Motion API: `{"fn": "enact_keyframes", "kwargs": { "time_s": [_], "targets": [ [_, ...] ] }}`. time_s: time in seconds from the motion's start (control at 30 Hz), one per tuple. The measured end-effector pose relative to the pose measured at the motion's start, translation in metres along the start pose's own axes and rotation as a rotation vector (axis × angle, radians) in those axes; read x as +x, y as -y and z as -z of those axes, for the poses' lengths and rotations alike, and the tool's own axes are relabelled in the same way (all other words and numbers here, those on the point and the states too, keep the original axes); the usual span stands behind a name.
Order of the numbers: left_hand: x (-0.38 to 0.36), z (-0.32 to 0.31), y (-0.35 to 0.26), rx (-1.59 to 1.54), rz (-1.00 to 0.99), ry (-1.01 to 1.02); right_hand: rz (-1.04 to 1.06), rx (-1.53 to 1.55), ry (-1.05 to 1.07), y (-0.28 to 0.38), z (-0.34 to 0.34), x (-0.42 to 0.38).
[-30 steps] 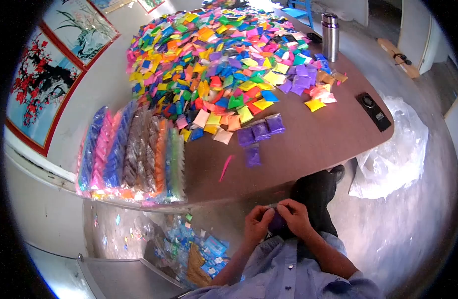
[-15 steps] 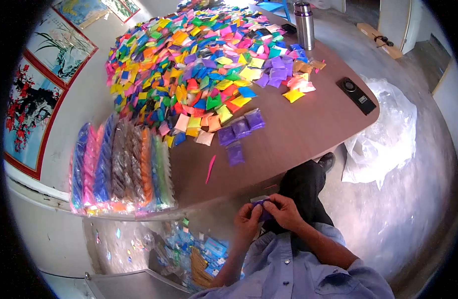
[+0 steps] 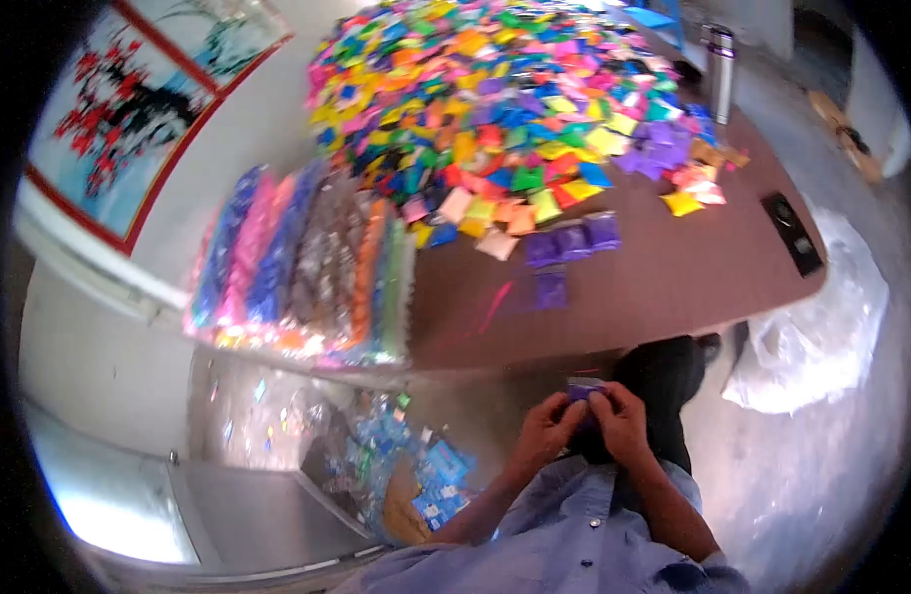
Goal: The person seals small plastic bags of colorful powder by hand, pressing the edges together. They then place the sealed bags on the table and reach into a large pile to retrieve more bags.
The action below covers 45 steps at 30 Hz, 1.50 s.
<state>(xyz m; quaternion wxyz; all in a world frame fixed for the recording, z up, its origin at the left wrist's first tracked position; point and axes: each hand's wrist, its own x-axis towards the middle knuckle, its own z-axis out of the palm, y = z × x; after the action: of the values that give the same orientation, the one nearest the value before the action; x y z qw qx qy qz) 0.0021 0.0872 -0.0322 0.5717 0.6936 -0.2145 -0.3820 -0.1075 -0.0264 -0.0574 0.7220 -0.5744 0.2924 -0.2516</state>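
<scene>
Fingers of both hands clamped on purple packet (image 3: 580, 393); table (image 3: 673, 277) edge ahead, packet heap (image 3: 495, 89) beyond.

Daylight floods in from the far right, glaring off the crumpled clear plastic sheet (image 3: 822, 346) and grey floor. The heaped multicoloured packets (image 3: 515, 89) blur with motion, as does the brown tabletop (image 3: 673, 277). A fisheye lens bends the edges into a black ring; near left looks washed out.

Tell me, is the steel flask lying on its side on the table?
No, the steel flask stands upright near the far edge of the table, beside the heap of coloured packets.
</scene>
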Motion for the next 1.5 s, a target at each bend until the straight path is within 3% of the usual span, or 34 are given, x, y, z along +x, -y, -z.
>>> {"fn": "enact_keyframes", "kwargs": {
  "time_s": [0.13, 0.43, 0.53, 0.67, 0.77, 0.83, 0.93, 1.07, 1.17, 1.23, 1.37, 1.5],
  "targets": [
    [-0.003, 0.001, -0.013, 0.078, 0.081, 0.084, 0.017, 0.042, -0.091, 0.006, 0.001, 0.0],
    [-0.011, 0.012, 0.001, 0.117, -0.058, 0.034, -0.034, -0.051, 0.025, 0.012, -0.006, -0.006],
    [-0.017, 0.016, -0.009, 0.126, -0.007, 0.016, -0.058, 0.016, 0.05, 0.01, -0.011, -0.01],
    [-0.023, 0.017, -0.01, -0.042, 0.005, -0.024, -0.109, 0.029, -0.009, 0.023, -0.023, -0.01],
    [-0.023, 0.026, 0.002, -0.031, 0.132, -0.001, -0.1, 0.076, -0.005, 0.021, -0.03, -0.01],
    [-0.02, 0.027, 0.015, -0.125, 0.068, -0.035, 0.009, 0.051, -0.019, 0.018, -0.035, -0.007],
    [-0.016, 0.034, 0.036, -0.111, 0.069, -0.031, -0.091, 0.039, 0.031, 0.015, -0.03, -0.007],
    [-0.02, 0.033, 0.005, -0.143, 0.16, -0.041, -0.204, -0.033, 0.042, 0.009, -0.023, -0.007],
    [-0.015, 0.037, 0.011, -0.15, 0.192, -0.092, -0.167, -0.08, 0.121, 0.01, -0.032, -0.005],
    [-0.014, 0.043, 0.024, -0.145, 0.051, -0.096, -0.023, -0.096, 0.063, 0.006, -0.04, -0.004],
    [-0.018, 0.05, 0.02, -0.068, 0.071, -0.048, -0.098, -0.125, 0.006, 0.002, -0.037, 0.0],
    [-0.022, 0.047, 0.009, -0.105, 0.051, -0.049, -0.01, -0.153, 0.066, 0.005, -0.037, -0.003]
  ]
}}
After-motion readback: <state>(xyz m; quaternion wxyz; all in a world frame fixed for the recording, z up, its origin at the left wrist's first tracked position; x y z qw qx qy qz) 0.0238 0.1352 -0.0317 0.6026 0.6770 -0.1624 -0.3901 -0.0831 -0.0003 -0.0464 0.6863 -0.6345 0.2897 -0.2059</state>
